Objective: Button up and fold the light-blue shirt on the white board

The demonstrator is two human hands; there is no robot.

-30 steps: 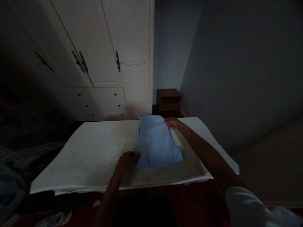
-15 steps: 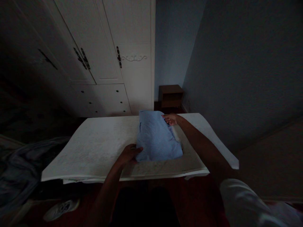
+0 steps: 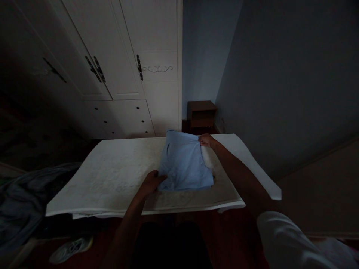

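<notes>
A folded light-blue garment [image 3: 185,162] lies on the white board-like tabletop [image 3: 120,168], right of its middle; I cannot tell which kind of garment it is. My left hand [image 3: 153,182] has its thumb on top of the near left corner, its other fingers partly hidden at the edge. At the far right corner, my right hand [image 3: 206,140] pinches the cloth, and creases run from that grip. The cloth's near edge rests against the tabletop.
Behind the table stands a white wardrobe [image 3: 157,101], with a small brown nightstand [image 3: 202,114] to its right. Dark crumpled fabric [image 3: 25,201] lies at the left. A shoe [image 3: 71,249] is on the red floor below.
My right hand has pulled the garment's far right corner a little to the right, drawing its top edge taut. My left hand stays at the near left corner.
</notes>
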